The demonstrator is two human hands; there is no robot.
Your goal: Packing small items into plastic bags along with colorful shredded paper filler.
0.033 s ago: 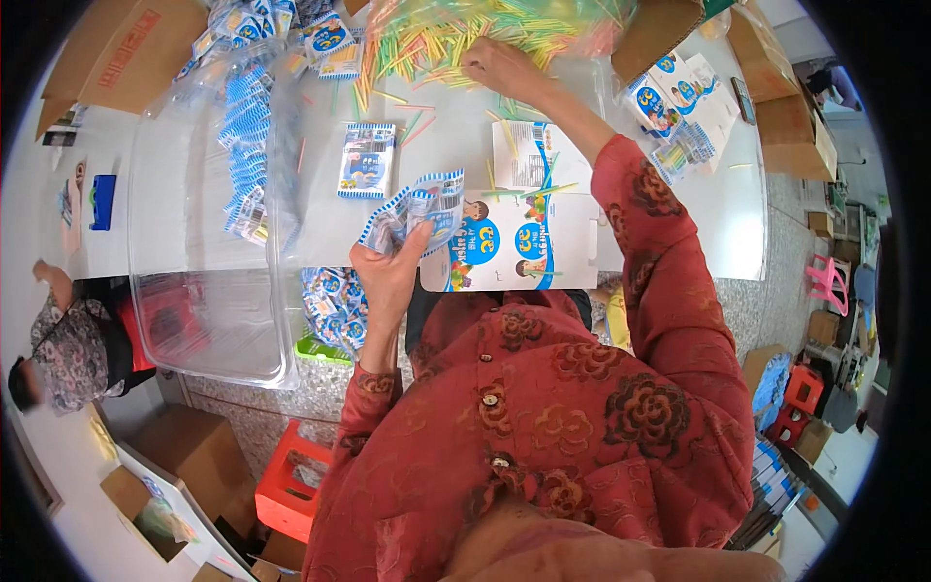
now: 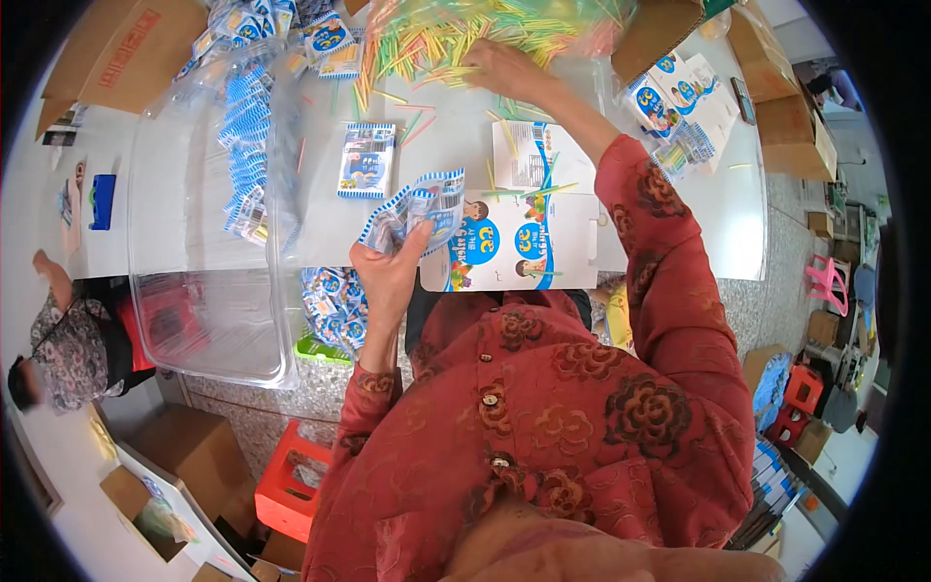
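My left hand [image 2: 388,276] is closed round the lower edge of a clear plastic packet [image 2: 415,211] with blue-and-white striped edges, held over the table's near side. My right hand [image 2: 509,73] reaches far across to a heap of thin coloured sticks [image 2: 427,48] in yellow, green and pink. Its fingertips are drawn together at the heap; whatever they grip cannot be made out. A filled packet [image 2: 367,160] lies flat beyond my left hand. Below my right forearm is a printed white carton [image 2: 558,242], unfolded flat, with a few loose sticks on it.
A clear plastic tray [image 2: 213,335] juts over the table's left edge, with a row of blue-edged packets [image 2: 247,126] inside. More packets [image 2: 247,19] pile up behind it. Brown cardboard boxes [image 2: 121,58] stand at both far corners. Another person [image 2: 78,339] sits at the left.
My right arm has shifted very slightly to the right, its hand still at the stick heap. The left hand and its packet have not moved.
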